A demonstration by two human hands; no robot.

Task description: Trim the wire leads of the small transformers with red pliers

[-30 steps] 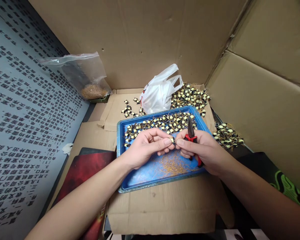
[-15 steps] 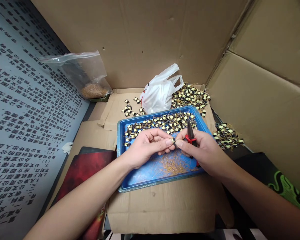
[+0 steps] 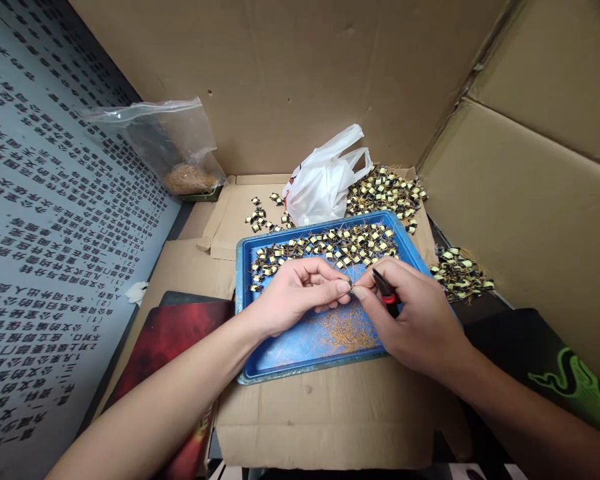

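Over a blue tray (image 3: 270, 375), my left hand (image 3: 300, 293) pinches a small dark wired component (image 3: 351, 287) between thumb and forefinger. My right hand (image 3: 413, 310) has its thumb and forefinger at the component's right side. Red and black pliers (image 3: 386, 288) are held in that same right hand, their dark jaws pointing up and left. Many yellow and black components (image 3: 330, 245) fill the back of the tray, with loose copper-coloured wire bits (image 3: 347, 331) below the hands. The component is partly hidden by fingertips.
Behind the tray stand a white plastic bag (image 3: 323, 187) and a heap of components (image 3: 387, 193). Another pile (image 3: 463, 273) lies to the right. A clear bag of wire bits (image 3: 190, 177) is at back left, a red mat (image 3: 173, 340) at left.
My right hand has turned, and the pliers have tilted, their jaws now lower and pointing more to the left. My left hand keeps its pinch. The view has shifted slightly.
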